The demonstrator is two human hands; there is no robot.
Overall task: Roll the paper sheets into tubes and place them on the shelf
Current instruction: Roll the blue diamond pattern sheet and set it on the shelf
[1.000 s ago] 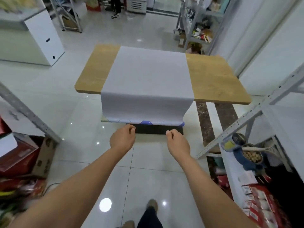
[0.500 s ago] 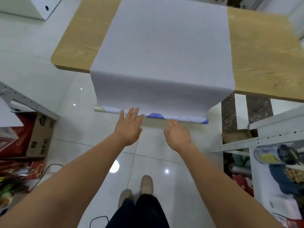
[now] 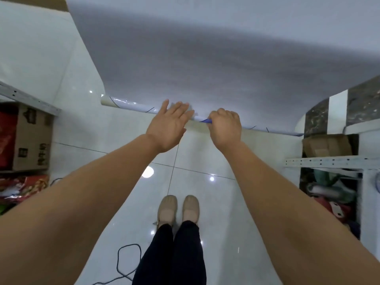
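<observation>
The paper sheet point(image 3: 205, 58) hangs down. Its curled lower edge touches the straight, spread fingers of the left hand point(image 3: 167, 128); the right hand point(image 3: 225, 127) fingers curl round it.

Matt white paper sheet point(image 3: 205, 58), glossy printed underside; glossy floor tiles point(image 3: 216, 157).

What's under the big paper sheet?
A corner of the wooden table shows beneath the paper sheet; the rest is covered. Its curled lower edge shows a printed underside.
</observation>
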